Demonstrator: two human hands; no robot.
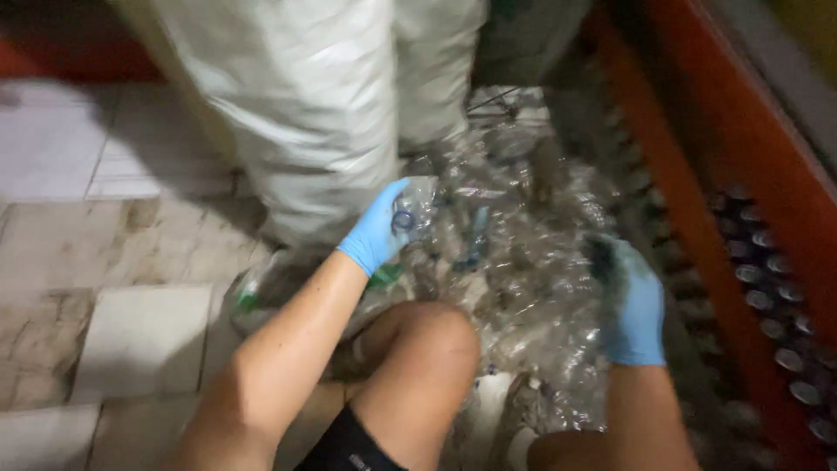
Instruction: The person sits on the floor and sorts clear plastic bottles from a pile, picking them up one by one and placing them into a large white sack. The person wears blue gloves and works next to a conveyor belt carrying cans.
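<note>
Where tiles [139, 340] end, bottles [523, 262] (clear, crushed) beside sack [305, 113].

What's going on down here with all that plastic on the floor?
A person crouches over a heap of clear plastic bottles on a tiled floor, wearing blue gloves. Their left hand grips one clear bottle at the edge of the heap, near its blue ring. Their right hand rests on the bottles at the other side; whether it grips anything is unclear. A big white sack stands just behind the heap.
</note>
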